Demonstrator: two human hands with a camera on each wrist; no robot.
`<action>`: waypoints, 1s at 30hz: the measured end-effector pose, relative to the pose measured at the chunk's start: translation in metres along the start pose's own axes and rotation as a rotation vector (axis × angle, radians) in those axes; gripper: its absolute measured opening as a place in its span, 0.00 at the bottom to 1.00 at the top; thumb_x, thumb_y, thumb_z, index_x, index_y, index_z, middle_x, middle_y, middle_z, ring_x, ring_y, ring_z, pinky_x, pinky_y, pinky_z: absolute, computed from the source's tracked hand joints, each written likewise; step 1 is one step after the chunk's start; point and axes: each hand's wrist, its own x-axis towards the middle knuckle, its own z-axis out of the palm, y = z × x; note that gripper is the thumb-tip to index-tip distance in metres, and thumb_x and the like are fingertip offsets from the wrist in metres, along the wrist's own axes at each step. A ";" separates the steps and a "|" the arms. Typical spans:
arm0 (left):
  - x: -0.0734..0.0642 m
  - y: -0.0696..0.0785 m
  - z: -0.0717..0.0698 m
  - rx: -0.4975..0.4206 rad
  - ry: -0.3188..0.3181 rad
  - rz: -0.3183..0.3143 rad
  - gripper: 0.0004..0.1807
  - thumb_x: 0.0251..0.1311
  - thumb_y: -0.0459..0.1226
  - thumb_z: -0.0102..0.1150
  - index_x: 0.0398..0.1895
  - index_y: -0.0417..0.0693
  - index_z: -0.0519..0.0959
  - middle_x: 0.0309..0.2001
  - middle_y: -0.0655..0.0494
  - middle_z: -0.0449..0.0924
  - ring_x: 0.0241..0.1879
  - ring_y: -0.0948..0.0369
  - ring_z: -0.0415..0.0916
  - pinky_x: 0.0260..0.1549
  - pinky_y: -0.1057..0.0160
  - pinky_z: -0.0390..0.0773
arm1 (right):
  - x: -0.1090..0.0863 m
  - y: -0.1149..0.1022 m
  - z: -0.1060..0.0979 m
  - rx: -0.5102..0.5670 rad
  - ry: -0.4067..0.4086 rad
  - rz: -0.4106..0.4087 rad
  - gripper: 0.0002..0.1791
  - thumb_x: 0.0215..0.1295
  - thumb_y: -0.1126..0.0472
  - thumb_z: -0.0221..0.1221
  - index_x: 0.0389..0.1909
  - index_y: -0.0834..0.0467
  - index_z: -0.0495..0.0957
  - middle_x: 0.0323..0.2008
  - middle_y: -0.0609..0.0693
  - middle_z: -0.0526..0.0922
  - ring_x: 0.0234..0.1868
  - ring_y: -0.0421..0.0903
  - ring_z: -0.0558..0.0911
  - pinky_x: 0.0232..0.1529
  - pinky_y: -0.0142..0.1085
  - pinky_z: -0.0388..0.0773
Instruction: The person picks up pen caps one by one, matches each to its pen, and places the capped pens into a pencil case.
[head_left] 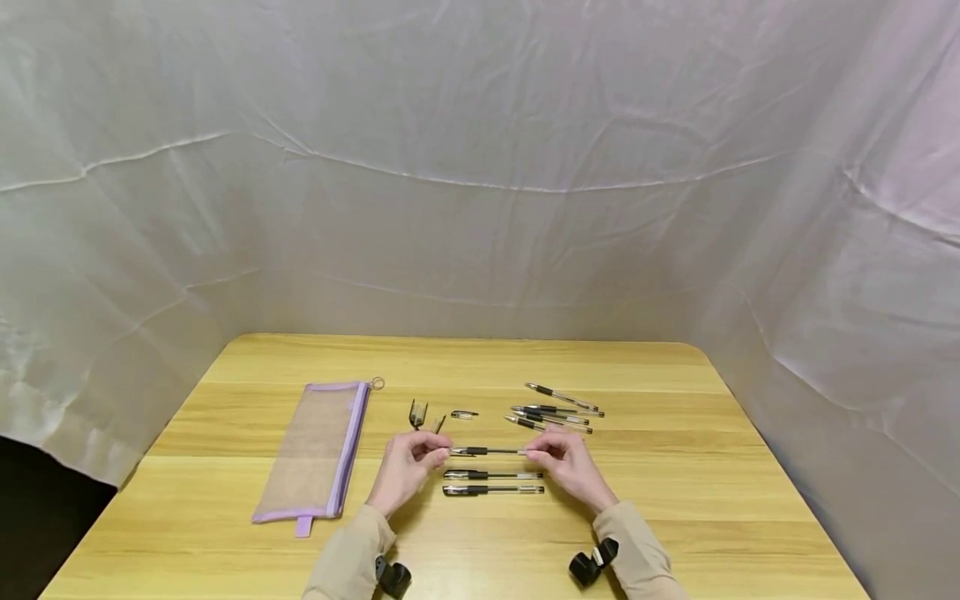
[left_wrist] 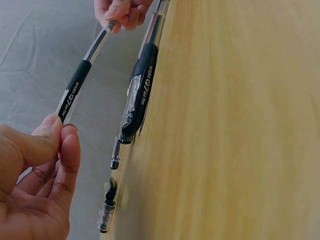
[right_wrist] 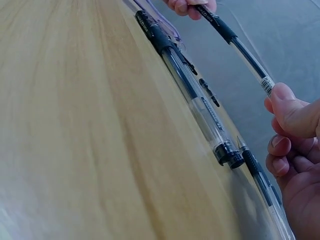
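Observation:
Between both hands, lifted off the table, is a clear gel pen point(head_left: 491, 451) with a black grip and its cap on. The left hand point(head_left: 408, 471) pinches the capped end between thumb and fingers. At the opposite end, thumb and fingers of the right hand point(head_left: 573, 468) pinch the barrel, beside a barcode label point(right_wrist: 267, 84) in the right wrist view. Nearer the person, two capped gel pens, an upper one point(head_left: 480, 475) and a lower one point(head_left: 480, 490), lie side by side. Loose pen caps point(head_left: 464, 414) lie beyond the left hand.
Several uncapped gel pens point(head_left: 558, 393) lie in a loose group beyond the right hand. To the left rests a mesh zip pouch point(head_left: 315, 450) with purple edging and a ring. Grey fabric point(head_left: 480, 250) hangs around the wooden table point(head_left: 720, 475).

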 end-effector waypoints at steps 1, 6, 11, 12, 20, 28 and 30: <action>0.000 0.000 0.000 0.009 -0.001 0.005 0.07 0.58 0.26 0.66 0.39 0.37 0.86 0.35 0.41 0.87 0.29 0.58 0.82 0.33 0.64 0.85 | 0.000 0.001 0.000 -0.002 -0.002 0.019 0.03 0.59 0.69 0.67 0.33 0.64 0.87 0.31 0.58 0.86 0.33 0.28 0.76 0.42 0.23 0.75; 0.000 0.000 0.000 0.029 -0.001 0.009 0.07 0.57 0.26 0.66 0.39 0.38 0.86 0.35 0.43 0.87 0.29 0.61 0.82 0.33 0.65 0.85 | -0.001 0.001 -0.002 0.032 -0.022 0.028 0.04 0.59 0.68 0.67 0.34 0.64 0.87 0.30 0.58 0.84 0.32 0.30 0.75 0.40 0.24 0.75; 0.000 0.002 0.000 0.031 0.003 0.016 0.07 0.57 0.27 0.66 0.39 0.38 0.86 0.35 0.45 0.88 0.29 0.65 0.80 0.32 0.67 0.83 | -0.002 0.002 0.000 0.042 -0.034 0.021 0.04 0.59 0.71 0.66 0.35 0.67 0.86 0.28 0.59 0.80 0.28 0.32 0.70 0.29 0.25 0.70; 0.000 0.003 0.000 0.029 0.006 0.010 0.07 0.57 0.27 0.66 0.39 0.38 0.86 0.35 0.45 0.88 0.29 0.65 0.80 0.32 0.68 0.83 | -0.002 -0.001 0.000 0.034 -0.035 0.035 0.04 0.59 0.72 0.66 0.35 0.68 0.86 0.28 0.60 0.79 0.28 0.32 0.69 0.29 0.25 0.69; 0.004 -0.001 0.002 0.093 0.044 -0.028 0.07 0.58 0.28 0.66 0.39 0.41 0.87 0.35 0.49 0.87 0.31 0.65 0.78 0.34 0.73 0.77 | 0.001 -0.010 -0.001 -0.010 -0.018 0.115 0.06 0.60 0.65 0.68 0.37 0.63 0.88 0.37 0.57 0.87 0.37 0.32 0.78 0.42 0.26 0.79; 0.007 -0.005 0.003 0.168 0.029 -0.024 0.06 0.58 0.29 0.67 0.38 0.41 0.87 0.35 0.48 0.88 0.33 0.63 0.80 0.35 0.71 0.79 | 0.001 0.002 -0.008 -0.022 -0.111 0.101 0.10 0.61 0.65 0.68 0.43 0.64 0.86 0.41 0.60 0.86 0.37 0.31 0.81 0.41 0.27 0.81; 0.007 -0.006 0.003 0.187 0.027 -0.021 0.06 0.58 0.29 0.67 0.38 0.40 0.86 0.36 0.48 0.89 0.33 0.62 0.81 0.37 0.70 0.80 | 0.000 0.003 -0.011 -0.026 -0.137 0.115 0.11 0.62 0.66 0.67 0.44 0.64 0.86 0.42 0.60 0.87 0.37 0.31 0.82 0.42 0.27 0.81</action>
